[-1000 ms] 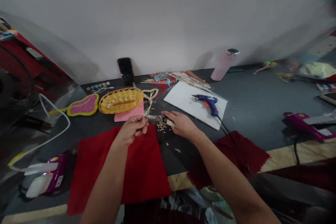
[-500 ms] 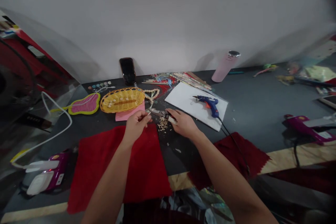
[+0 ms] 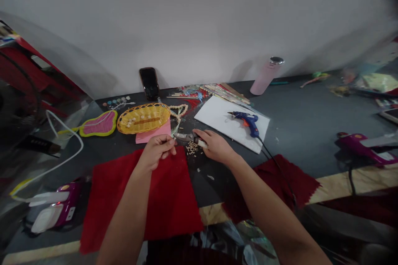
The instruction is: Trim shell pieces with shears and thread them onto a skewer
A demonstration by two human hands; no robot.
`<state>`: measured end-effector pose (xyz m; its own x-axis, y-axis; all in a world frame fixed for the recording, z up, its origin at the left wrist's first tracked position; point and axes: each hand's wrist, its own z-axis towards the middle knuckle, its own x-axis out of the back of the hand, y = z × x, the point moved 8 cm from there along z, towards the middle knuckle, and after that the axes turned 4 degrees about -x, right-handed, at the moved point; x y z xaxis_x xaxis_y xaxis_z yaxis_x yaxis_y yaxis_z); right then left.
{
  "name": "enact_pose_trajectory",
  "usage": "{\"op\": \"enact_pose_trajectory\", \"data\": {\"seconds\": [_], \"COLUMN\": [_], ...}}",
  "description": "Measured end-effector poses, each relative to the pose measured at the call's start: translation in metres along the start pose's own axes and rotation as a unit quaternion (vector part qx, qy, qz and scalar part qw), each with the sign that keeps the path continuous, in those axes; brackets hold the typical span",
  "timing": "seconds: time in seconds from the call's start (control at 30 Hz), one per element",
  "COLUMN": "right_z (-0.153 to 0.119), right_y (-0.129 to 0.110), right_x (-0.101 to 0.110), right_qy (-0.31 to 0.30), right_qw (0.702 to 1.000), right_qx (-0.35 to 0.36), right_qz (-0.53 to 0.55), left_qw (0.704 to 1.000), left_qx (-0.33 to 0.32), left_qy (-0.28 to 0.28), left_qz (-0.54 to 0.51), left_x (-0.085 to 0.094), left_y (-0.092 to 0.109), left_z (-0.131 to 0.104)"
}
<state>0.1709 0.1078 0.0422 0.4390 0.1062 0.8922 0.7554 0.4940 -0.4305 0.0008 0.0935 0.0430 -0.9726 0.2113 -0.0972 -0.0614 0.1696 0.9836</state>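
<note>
My right hand point(image 3: 216, 145) is wrapped round the pale handle of pruning shears point(image 3: 185, 137), whose curved metal blades point left. Just left of the blade tips, my left hand point(image 3: 158, 149) is closed in a pinch above a red cloth point(image 3: 169, 190). Whatever lies between its fingertips is too small to make out. Below the shears, a heap of small pale cut pieces point(image 3: 192, 148) is scattered on the dark table. Behind my left hand, a yellow wicker basket point(image 3: 143, 127) with a few pale bits inside rests partly over pink paper point(image 3: 155, 132).
A blue glue gun point(image 3: 248, 121) lies on a white board point(image 3: 214, 112), its cord trailing toward me. A string of beads point(image 3: 183, 109), a phone point(image 3: 149, 83), thin sticks point(image 3: 225, 91) and a pink tumbler point(image 3: 265, 76) stand or lie toward the wall.
My left hand has shifted slightly left and down, away from the shears. The shears have tilted a little and moved slightly left with my right hand.
</note>
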Motion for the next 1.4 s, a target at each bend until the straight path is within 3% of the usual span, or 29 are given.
{"op": "enact_pose_trajectory", "data": {"seconds": [0.1,0.33,0.47,0.53,0.67,1.0,1.4], "right_z": [0.000,-0.003,-0.003,-0.002,-0.001,-0.001,-0.004], "right_y": [0.001,-0.004,-0.005,-0.005,-0.006,-0.001,-0.006], "right_x": [0.003,0.007,0.003,0.002,0.002,0.002,0.007], "right_qy": [-0.002,0.004,0.002,0.006,0.019,0.014,-0.002], "right_qw": [1.000,0.997,0.997,0.998,0.999,1.000,0.999], "right_qx": [-0.017,-0.061,-0.066,-0.061,-0.037,0.002,0.047], "right_qz": [-0.011,-0.043,-0.036,-0.029,-0.016,-0.003,0.016], "left_qw": [1.000,0.988,0.938,0.916,0.924,0.987,0.996], "left_qx": [-0.002,-0.078,-0.170,-0.185,-0.178,-0.087,-0.001], "left_qy": [0.004,0.107,0.210,0.226,0.202,0.127,0.008], "left_qz": [-0.007,0.076,0.216,0.277,0.273,0.048,-0.093], "left_x": [0.000,0.006,0.013,0.013,0.011,0.011,-0.003], "left_y": [-0.001,0.011,0.031,0.035,0.032,0.009,0.001], "left_z": [0.000,0.000,-0.011,-0.014,-0.012,0.002,-0.001]}}
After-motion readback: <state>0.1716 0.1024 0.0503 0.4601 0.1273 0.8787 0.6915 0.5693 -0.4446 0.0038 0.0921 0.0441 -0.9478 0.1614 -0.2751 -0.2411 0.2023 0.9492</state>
